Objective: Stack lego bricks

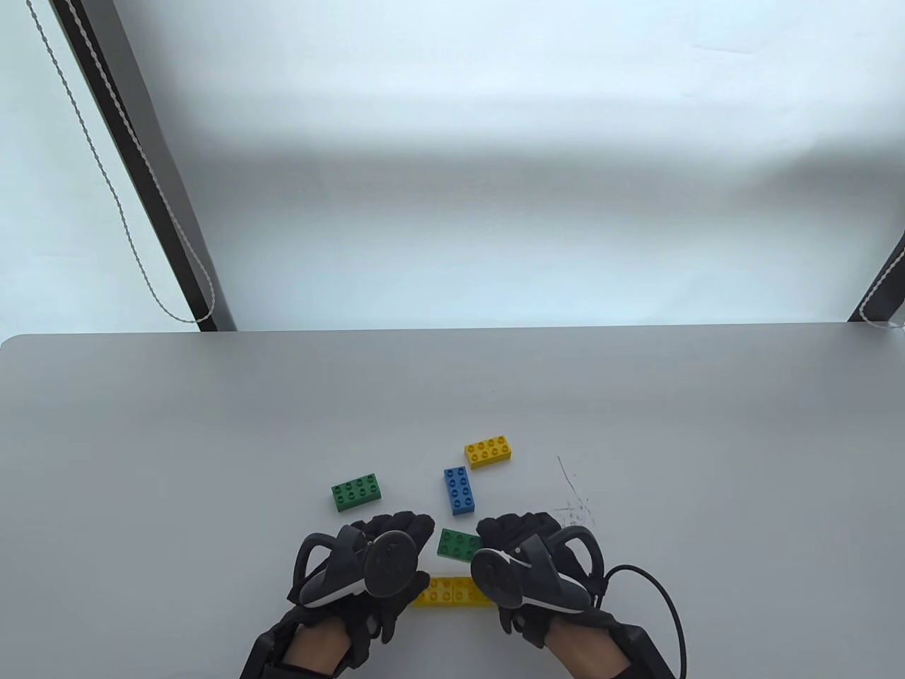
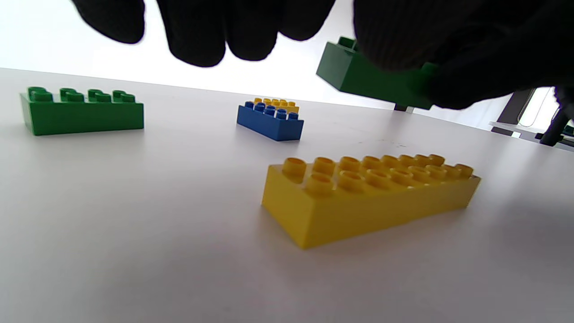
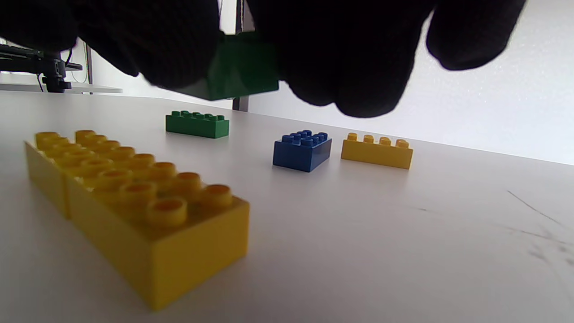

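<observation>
Gripping a green brick [image 1: 458,543] off the table [image 1: 141,438]: right hand [image 1: 527,566], thumb and fingers [image 3: 350,67] closed on it. Hovering just beside, left hand [image 1: 368,566], fingers curled, holding nothing. Lying below and between both hands, two yellow bricks end to end [image 1: 451,591]. Resting farther out: second green brick [image 1: 358,491], blue brick [image 1: 459,489], another yellow brick [image 1: 488,450], all apart. Marking the table right of these, dark scribbles [image 1: 576,498].
</observation>
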Tool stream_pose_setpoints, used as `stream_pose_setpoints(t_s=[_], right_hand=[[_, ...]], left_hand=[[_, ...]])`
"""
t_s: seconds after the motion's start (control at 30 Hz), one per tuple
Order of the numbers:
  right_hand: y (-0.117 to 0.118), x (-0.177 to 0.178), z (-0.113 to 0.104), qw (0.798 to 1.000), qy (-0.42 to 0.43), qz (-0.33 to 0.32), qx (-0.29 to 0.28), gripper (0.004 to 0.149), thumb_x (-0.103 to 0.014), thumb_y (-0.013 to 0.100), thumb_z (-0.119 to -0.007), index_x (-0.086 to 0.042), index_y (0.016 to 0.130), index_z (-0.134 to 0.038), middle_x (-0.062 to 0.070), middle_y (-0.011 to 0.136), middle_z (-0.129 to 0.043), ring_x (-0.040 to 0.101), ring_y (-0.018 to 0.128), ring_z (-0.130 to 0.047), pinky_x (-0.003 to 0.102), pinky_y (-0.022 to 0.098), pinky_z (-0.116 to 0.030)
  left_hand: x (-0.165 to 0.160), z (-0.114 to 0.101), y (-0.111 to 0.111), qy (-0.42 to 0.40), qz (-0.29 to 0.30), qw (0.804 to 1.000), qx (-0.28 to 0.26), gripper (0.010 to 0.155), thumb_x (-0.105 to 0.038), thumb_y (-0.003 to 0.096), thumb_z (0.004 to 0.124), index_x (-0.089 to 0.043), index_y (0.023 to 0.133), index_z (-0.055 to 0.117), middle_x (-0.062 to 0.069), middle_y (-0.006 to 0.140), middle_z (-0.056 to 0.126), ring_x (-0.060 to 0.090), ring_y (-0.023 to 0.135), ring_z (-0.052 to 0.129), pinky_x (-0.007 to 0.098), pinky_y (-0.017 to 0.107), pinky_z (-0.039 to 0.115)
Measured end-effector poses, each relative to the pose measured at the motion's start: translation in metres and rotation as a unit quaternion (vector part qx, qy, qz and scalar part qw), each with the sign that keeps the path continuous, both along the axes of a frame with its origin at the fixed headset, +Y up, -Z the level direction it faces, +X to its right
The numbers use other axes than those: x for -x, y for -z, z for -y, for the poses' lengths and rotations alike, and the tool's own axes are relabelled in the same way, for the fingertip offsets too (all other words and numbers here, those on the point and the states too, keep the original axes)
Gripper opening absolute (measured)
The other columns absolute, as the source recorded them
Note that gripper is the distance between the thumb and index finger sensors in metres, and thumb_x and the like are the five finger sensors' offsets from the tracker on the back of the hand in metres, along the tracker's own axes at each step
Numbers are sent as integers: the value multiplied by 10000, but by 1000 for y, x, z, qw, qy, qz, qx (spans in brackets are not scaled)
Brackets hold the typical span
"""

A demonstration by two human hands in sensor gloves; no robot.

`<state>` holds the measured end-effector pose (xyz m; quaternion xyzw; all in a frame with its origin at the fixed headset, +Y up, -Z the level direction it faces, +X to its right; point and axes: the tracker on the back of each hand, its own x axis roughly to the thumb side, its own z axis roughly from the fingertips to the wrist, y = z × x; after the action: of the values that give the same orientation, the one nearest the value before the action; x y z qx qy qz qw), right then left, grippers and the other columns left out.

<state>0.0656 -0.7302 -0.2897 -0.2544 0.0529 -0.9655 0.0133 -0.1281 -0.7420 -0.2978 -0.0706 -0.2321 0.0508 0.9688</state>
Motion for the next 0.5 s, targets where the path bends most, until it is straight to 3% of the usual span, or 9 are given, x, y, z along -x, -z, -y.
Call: stream_pose_setpoints(t_s=[0.5], right_hand=[[-11,9,8,999,-1,-36,25,666,-453,334,-834,-71,860,-688,154,791,-843,354,650,-928,626,562,-722]], left_hand=[[-8,10,-1,13,17,1000,11,694,-528,394,738,-264,1010,556,53,1086,643,327,969,692,607,686,605]])
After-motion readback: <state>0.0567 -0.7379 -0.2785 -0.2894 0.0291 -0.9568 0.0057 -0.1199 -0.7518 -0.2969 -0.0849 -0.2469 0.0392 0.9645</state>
